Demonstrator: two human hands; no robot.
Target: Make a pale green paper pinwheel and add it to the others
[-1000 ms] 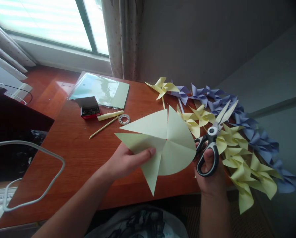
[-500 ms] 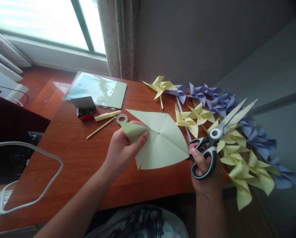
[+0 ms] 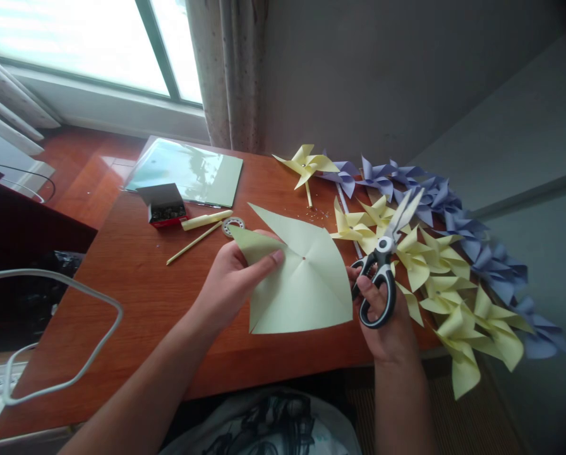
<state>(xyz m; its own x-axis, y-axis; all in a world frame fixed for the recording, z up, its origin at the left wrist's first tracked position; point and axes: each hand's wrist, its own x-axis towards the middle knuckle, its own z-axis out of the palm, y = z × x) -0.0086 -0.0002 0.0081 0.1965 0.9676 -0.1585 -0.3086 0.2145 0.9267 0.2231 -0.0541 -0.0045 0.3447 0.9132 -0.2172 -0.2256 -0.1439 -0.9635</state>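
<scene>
My left hand [image 3: 238, 275] pinches a pale green paper square [image 3: 311, 284] at its left side, thumb on top, with one corner curled up over the fingers. A small hole marks the sheet's middle, and slits run in from its corners. In my right hand [image 3: 382, 309] is a pair of scissors [image 3: 382, 253] with black and white handles, its blades pointing up and away, slightly parted. The right fingers are close to the sheet's right edge; whether they touch it I cannot tell.
Yellow pinwheels [image 3: 413, 256] and purple pinwheels [image 3: 494, 268] crowd the table's right side. On the left lie a small open box [image 3: 167, 212], a thin stick [image 3: 194, 243], a yellow pen-like piece [image 3: 207, 220], a tape roll [image 3: 234, 226] and a plastic-wrapped paper pack [image 3: 188, 170]. A white cable [image 3: 115, 309] loops at the left edge.
The scissors and my right hand have shifted left, with the blades pointing more upright. The sheet's right corner has left the right fingers and the paper has turned slightly. My left hand keeps its hold.
</scene>
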